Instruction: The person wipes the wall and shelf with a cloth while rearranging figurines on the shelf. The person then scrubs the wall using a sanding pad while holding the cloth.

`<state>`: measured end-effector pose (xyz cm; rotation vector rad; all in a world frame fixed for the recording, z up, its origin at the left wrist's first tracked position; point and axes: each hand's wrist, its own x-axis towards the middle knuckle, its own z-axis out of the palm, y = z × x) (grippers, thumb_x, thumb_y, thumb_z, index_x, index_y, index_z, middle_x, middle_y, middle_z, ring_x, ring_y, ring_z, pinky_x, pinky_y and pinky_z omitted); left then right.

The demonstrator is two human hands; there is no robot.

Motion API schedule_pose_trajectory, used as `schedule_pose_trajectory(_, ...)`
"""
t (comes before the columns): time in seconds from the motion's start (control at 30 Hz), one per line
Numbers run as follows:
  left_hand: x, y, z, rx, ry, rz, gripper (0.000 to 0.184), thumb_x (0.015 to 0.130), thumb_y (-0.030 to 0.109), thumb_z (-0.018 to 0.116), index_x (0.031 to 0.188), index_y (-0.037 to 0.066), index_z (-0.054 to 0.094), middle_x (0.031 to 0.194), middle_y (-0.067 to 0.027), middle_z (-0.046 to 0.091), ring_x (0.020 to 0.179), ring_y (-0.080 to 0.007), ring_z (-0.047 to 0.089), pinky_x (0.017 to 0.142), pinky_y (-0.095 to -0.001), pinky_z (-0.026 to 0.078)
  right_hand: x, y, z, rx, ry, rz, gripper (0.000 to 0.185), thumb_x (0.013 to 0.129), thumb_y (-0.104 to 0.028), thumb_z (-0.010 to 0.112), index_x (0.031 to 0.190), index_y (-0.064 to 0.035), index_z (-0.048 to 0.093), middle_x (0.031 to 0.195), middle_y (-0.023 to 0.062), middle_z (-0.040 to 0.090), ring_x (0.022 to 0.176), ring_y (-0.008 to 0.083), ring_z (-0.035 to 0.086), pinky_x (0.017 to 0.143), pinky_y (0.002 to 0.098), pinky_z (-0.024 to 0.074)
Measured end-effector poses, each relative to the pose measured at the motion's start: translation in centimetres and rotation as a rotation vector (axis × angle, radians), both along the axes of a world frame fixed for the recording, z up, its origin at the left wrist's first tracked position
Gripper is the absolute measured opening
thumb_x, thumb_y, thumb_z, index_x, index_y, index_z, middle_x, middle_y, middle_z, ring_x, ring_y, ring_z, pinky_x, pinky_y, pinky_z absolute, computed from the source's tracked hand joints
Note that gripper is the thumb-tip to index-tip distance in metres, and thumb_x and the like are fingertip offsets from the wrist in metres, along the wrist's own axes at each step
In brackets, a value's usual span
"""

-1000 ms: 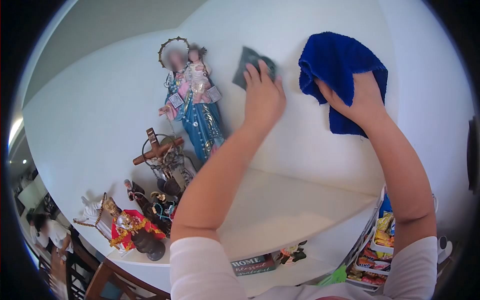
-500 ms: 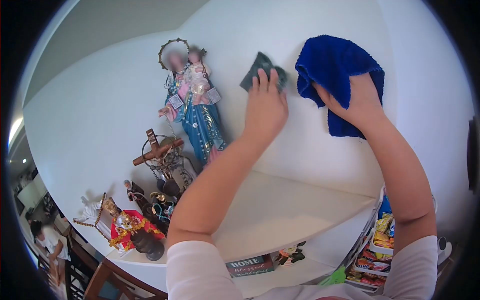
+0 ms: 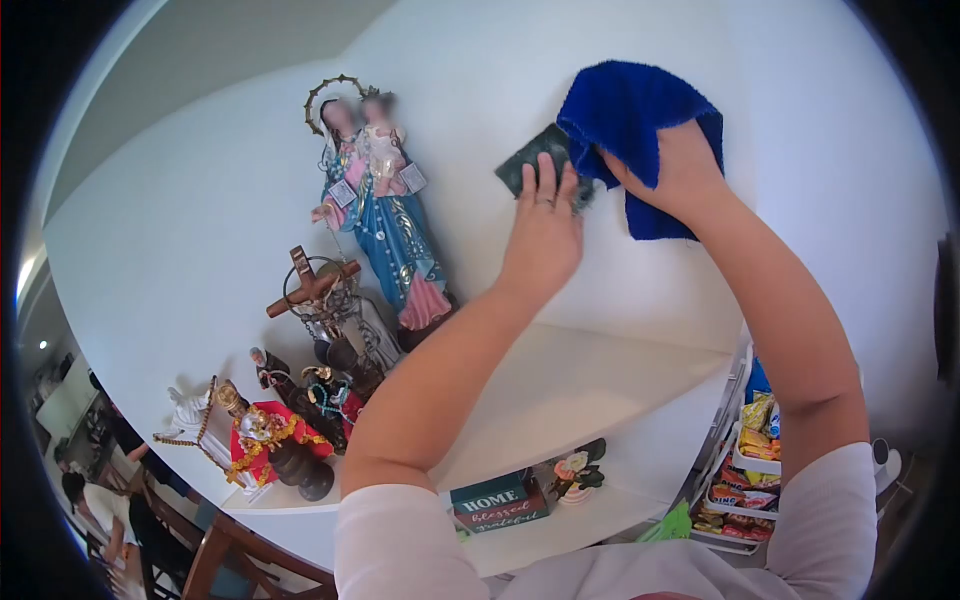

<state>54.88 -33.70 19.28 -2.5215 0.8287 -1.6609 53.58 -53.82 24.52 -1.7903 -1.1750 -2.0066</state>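
Note:
My left hand (image 3: 543, 235) presses a dark green scouring pad (image 3: 535, 160) flat against the white wall (image 3: 470, 90), with its fingers laid over the pad's lower part. Bunched in my right hand (image 3: 680, 180) is a blue microfibre cloth (image 3: 640, 100), held against or close to the wall just right of the pad. The cloth's left edge meets or overlaps the pad in view. Part of the right fingers is hidden under the cloth's folds. Below both hands runs a white corner shelf (image 3: 580, 385).
Left on the shelf stand a tall blue-robed statue (image 3: 390, 230), a wooden crucifix (image 3: 312, 283) and several small figurines (image 3: 265, 430). Lower down are a "HOME" sign (image 3: 498, 503) and a flower pot (image 3: 576, 480). A snack rack (image 3: 745, 480) stands right. A person (image 3: 110, 515) is far left.
My left hand and the scouring pad have moved right and slightly down, while the cloth has shifted left and up in view. The gap between them has closed. The camera view has also shifted slightly.

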Motion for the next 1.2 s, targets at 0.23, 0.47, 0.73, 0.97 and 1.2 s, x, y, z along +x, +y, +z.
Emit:
schedule_pose_trajectory(0.23,2.9,-0.7,6.4,-0.322,-0.082,-0.068,0.052,0.088,0.012,0.048,0.131,-0.013,0.034,0.137,-0.0358,0.029,0.129,-0.0523,0.025,0.108,-0.0519,0.024,-3.4,-3.1,-3.8,-0.091,0.153,-0.213,0.039,0.072,-0.01,0.063,0.11,-0.0109,0.057,0.107,0.0137,0.056,0.099,0.0356,0.054,0.085,0.0424,0.0448)
schedule_pose_trajectory(0.47,2.1,-2.1,3.4,-0.083,-0.215,-0.068,0.05,0.089,0.01,0.043,0.13,-0.017,0.032,0.14,-0.0331,0.03,0.13,-0.0522,0.024,0.106,-0.0566,0.024,-4.9,-5.4,-4.7,-0.056,0.108,-0.153,0.028,0.066,-0.007,0.063,0.093,-0.0092,0.059,0.093,0.0117,0.056,0.086,0.0339,0.056,0.072,0.0403,0.0466)
schedule_pose_trajectory(0.73,0.2,-2.3,0.5,0.021,-0.008,-0.015,0.057,0.089,0.014,0.047,0.136,-0.013,0.027,0.14,-0.037,0.022,0.132,-0.0509,0.02,0.11,-0.0533,0.019,-4.0,-5.6,-5.3,-0.063,0.122,-0.132,0.026,0.063,-0.006,0.063,0.089,-0.0106,0.06,0.093,0.0108,0.057,0.087,0.0326,0.056,0.073,0.0392,0.0471)
schedule_pose_trajectory(0.97,5.2,0.1,4.5,-0.382,-0.1,-0.182,0.052,0.089,0.011,0.046,0.136,-0.006,0.03,0.142,-0.0354,0.02,0.132,-0.0534,0.017,0.11,-0.0549,0.017,-4.4,-5.6,-5.8,-0.085,0.119,-0.177,0.04,0.066,-0.009,0.065,0.105,-0.0124,0.06,0.11,0.0114,0.057,0.102,0.0339,0.054,0.088,0.0425,0.0449)
schedule_pose_trajectory(1.2,-0.1,-10.7,16.4,-0.456,-0.15,-0.176,0.049,0.093,0.02,0.044,0.139,0.006,0.033,0.147,-0.0242,0.024,0.135,-0.0461,0.021,0.107,-0.0559,0.023,-3.9,-5.8,-5.5,-0.084,0.135,-0.135,0.041,0.063,-0.008,0.065,0.104,-0.0119,0.06,0.11,0.0116,0.057,0.1,0.0346,0.054,0.086,0.0424,0.0457)
